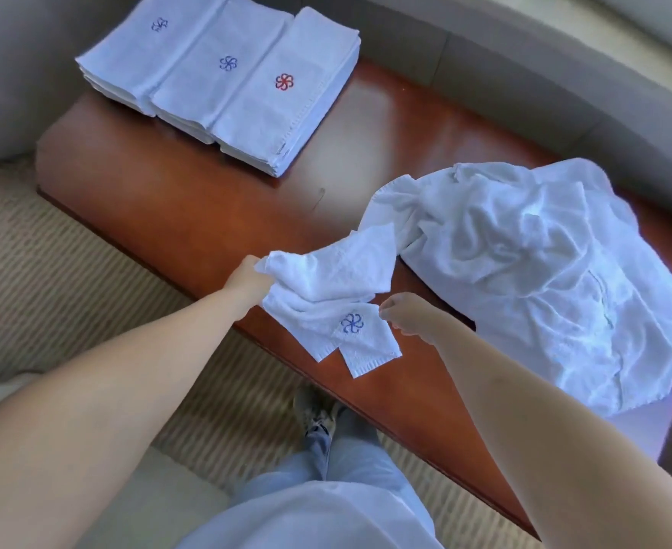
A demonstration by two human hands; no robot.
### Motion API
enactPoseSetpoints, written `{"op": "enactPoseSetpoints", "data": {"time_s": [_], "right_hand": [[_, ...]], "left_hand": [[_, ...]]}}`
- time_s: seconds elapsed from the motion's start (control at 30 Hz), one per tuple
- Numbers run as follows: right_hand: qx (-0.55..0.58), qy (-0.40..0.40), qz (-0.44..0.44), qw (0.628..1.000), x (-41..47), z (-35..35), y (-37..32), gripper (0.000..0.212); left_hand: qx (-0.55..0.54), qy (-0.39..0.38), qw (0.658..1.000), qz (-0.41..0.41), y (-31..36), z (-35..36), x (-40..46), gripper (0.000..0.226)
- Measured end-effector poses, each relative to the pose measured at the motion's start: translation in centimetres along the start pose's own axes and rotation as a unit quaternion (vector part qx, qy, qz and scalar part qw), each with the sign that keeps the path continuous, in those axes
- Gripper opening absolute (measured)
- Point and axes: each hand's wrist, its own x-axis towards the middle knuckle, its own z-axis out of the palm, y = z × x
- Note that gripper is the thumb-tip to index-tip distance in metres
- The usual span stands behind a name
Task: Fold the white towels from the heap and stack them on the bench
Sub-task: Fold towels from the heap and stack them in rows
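Seen from above, a person's left hand (249, 277) grips a crumpled white towel (326, 283) with a blue flower emblem, lifted off a reddish wooden bench (176, 208). The right hand (405, 317) appears to pinch its lower edge. A heap of towels (544, 279) lies right; three folded stacks (223, 77) sit far left.

Ribbed beige carpet (69, 271), grey sofa (544, 73).
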Motion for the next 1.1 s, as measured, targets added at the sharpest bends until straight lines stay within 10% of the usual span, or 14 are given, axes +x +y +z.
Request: {"op": "enactPoseSetpoints", "data": {"time_s": [0.17,0.3,0.5,0.93,1.1], "right_hand": [[0.052,0.113,0.009,0.992,4.0,0.6,0.1,0.038],[0.284,0.103,0.064,0.951,6.6,2.1,0.0,0.083],[0.368,0.061,0.011,0.928,7.8,2.9,0.0,0.014],[0.207,0.388,-0.185,0.879,-5.8,-8.6,-7.3,0.007],[0.1,0.215,-0.272,0.933,-3.4,-6.6,-8.7,0.077]], "left_hand": [[0.004,0.0,1.0,-0.024,-0.9,1.5,1.9,0.017],[-0.017,-0.009,0.996,-0.091,-3.5,2.6,3.5,0.031],[-0.035,-0.016,0.995,-0.09,-5.5,2.7,3.8,0.023],[-0.111,-0.1,0.984,0.094,1.8,1.5,-1.5,0.032],[-0.128,-0.048,0.99,0.03,-0.6,1.4,-0.9,0.034]]}}
